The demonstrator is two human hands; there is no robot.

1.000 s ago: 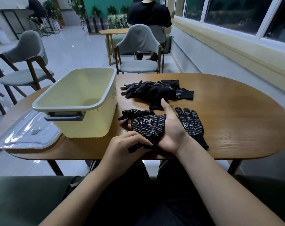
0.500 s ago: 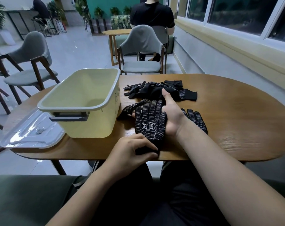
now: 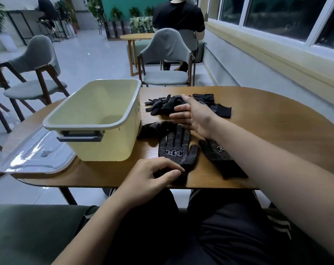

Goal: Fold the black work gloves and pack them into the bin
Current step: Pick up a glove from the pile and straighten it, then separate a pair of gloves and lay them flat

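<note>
Lifted off the dotted glove [image 3: 176, 150] it was pressing half a second ago, the right hand [image 3: 193, 116] now hovers above the bench [image 3: 267, 127], between the near gloves and the pile of gloves [image 3: 162, 107] farther back. Its fingers are straight and point left toward the bin [image 3: 97, 115], and it holds nothing. The left hand [image 3: 152, 175] has stayed at the near edge of the bench, fingers curled over the cuff of the dotted glove and pinching it.

That glove lies flat with its fingers pointing away and a white printed label across the palm. A second glove [image 3: 217, 155] lies just beside it on the right, partly hidden under the right forearm. A third glove [image 3: 154, 127] sticks out to the left from under the dotted glove's fingertips, near the bin's wall.

The pale yellow bin stands upright on the left part of the bench, its grey handle facing the person. A clear lid [image 3: 36, 153] lies flat to the left of the bin and hangs over the bench edge.
</note>
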